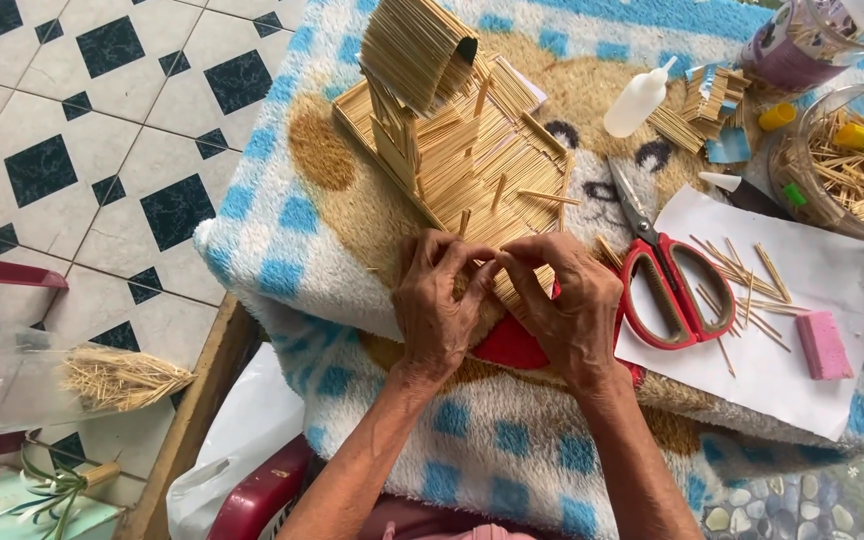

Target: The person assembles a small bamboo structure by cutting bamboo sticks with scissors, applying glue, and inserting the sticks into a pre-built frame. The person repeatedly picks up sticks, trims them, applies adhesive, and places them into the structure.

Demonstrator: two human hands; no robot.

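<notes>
Item: toothpick model house, under assembly on a worktop draped with a blue, white and tan fleece blanket [252, 240].

Hands. Left hand [439, 310] and right hand [570, 312] meet at the near edge of the model. Fingers of both are curled in and pinched on a small toothpick panel [512, 285], thumbs and forefingers close together; whether each grip is fully closed on the piece cannot be told, as the knuckles hide it.

Handling note. The piece looks light and brittle, so it is best gripped by its edges with even, gentle pressure, kept flush against the base slab while any glue takes, and not twisted. Wrists resting on the blanket should steady the fit.

Principal thing. Toothpick house [452, 130]: pale straw-coloured sticks laid side by side into flat panels; a wide base slab, upright wall sections, and a curved roof piece at the far end. A few loose sticks stand out at angles. It sits mid-worktop, just beyond the hands.

Adjacent, right. Red-handled scissors [667, 275] on a white paper sheet [832, 270] with scattered toothpicks and a pink sponge block [822, 345].

Farther right. White glue bottle [637, 100]; small stacked panels [707, 100]; clear tub of sticks [842, 170].

Left, off the worktop. Tiled floor [82, 120]; clear bag of toothpicks [102, 380].
</notes>
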